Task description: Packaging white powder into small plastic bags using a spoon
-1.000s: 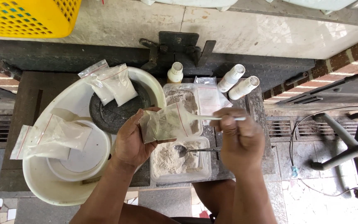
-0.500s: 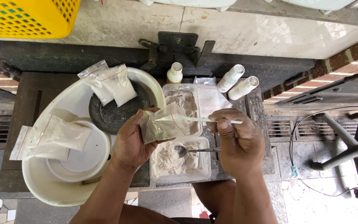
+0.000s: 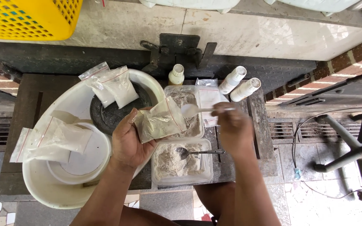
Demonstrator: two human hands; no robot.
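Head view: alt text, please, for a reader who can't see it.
Left hand holds a clear bag of pale powder while the right hand brings a white spoon to its mouth, above two powder tubs, one holding a metal spoon.

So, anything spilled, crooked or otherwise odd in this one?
Nothing is clearly spilled. The left hand holds a bag of powder, the right hand a white spoon at its mouth. A metal spoon lies in the tub.
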